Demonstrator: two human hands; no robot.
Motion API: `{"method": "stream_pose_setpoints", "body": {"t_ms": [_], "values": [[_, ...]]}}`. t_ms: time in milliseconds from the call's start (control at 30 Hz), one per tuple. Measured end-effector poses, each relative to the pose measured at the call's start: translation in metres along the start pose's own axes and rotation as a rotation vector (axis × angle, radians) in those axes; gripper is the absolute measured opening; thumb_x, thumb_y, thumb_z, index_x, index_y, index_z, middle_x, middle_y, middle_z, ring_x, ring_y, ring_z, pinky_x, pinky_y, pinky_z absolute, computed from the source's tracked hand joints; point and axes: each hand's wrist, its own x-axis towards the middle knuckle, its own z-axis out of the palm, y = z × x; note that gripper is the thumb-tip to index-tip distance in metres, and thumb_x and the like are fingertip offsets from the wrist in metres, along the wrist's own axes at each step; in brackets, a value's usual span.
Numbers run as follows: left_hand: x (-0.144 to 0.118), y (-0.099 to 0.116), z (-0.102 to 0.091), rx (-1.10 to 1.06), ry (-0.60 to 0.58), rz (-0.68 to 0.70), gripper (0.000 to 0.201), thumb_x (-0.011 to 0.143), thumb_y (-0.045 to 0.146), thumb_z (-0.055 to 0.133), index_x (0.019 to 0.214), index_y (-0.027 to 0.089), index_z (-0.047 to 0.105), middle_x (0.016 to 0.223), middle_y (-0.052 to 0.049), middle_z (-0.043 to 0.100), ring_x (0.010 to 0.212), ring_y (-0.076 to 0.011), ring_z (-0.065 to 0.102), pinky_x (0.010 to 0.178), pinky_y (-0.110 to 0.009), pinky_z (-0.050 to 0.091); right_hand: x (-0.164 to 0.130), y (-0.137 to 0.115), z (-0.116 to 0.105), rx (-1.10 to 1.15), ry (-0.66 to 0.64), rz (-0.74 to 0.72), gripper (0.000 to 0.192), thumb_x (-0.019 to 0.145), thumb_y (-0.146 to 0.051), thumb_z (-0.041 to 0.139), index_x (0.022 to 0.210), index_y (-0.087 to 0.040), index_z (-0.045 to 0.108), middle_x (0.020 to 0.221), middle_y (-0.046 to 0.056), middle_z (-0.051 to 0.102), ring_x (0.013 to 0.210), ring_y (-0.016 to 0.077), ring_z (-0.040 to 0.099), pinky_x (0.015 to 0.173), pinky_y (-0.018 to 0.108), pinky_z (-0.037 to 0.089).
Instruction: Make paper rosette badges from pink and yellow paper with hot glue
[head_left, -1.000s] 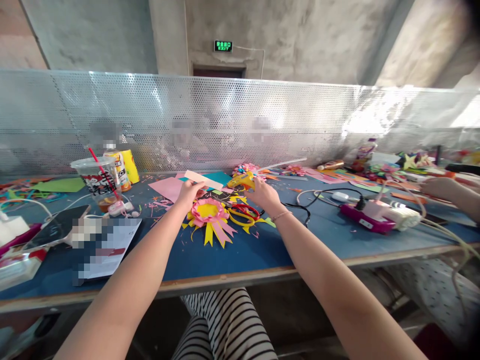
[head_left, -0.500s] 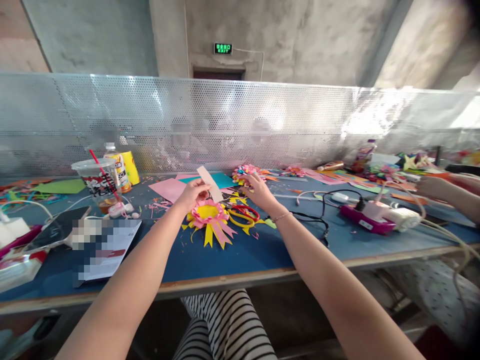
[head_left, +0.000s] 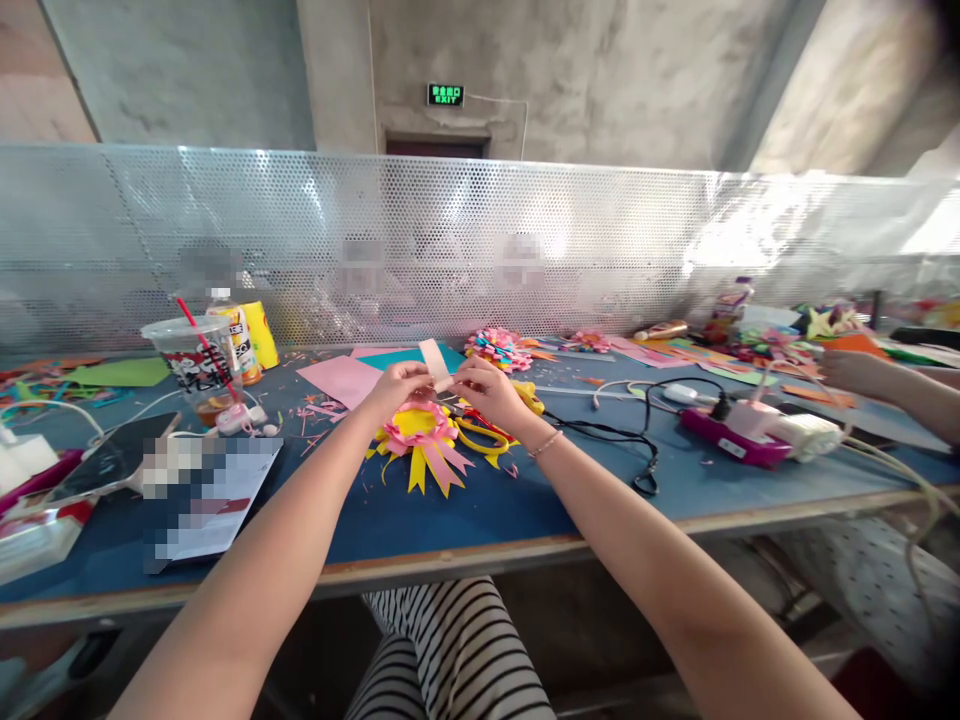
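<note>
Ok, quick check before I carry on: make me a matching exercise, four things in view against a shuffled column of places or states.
1. pale pink paper strip
2. pink-and-yellow paper rosette
3. clear printed plastic cup
4. black exit sign with green letters

A. mounted on the grey concrete wall
B. standing with a red straw in it
C. up between the left hand and right hand
D. lying on the blue tabletop

Pairs: 1-C, 2-D, 3-B, 4-A

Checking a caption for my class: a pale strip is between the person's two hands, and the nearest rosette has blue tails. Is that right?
Not quite: the head view shows the nearest rosette has pink and yellow tails, not blue. The rest stands.
</note>
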Motion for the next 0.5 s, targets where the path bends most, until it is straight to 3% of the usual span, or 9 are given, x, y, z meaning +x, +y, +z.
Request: {"method": "stream_pose_setpoints", "body": {"t_ms": [267,433,500], "values": [[0.005,-0.006,0.010,-0.034,0.127,0.105,0.029,0.060,0.030,0.075,0.077,0.015,0.057,0.076,0.000,0.062,0.066,-0.0110,0.061,0.065,-0.025,0.051,0.001,-0.003,0.003,0.097,-0.012,0.122,0.017,0.085,-0.030,0.054,0.072,-0.018,0.058,0.072,0.002,0.055,0.069,0.0136,0.052,0.064,0.027,0.044],[0.003,-0.001,0.010,0.014,0.340,0.087,0.019,0.068,0.026,0.066,0.069,0.017,0.050,0.060,0.004,0.054,0.047,-0.0056,0.051,0.047,-0.017,0.042,0.000,-0.001,0.005,0.251,0.034,0.284,0.019,0.083,-0.038,0.055,0.078,-0.020,0.058,0.073,0.002,0.060,0.066,0.0147,0.059,0.062,0.029,0.049],[0.001,0.003,0.010,-0.007,0.334,0.062,0.019,0.071,0.030,0.063,0.069,0.018,0.049,0.053,0.005,0.052,0.040,-0.0056,0.047,0.041,-0.016,0.036,0.001,0.001,0.004,0.326,0.089,0.342,0.021,0.082,-0.042,0.056,0.079,-0.021,0.058,0.073,0.002,0.062,0.070,0.0164,0.063,0.066,0.031,0.051]]}}
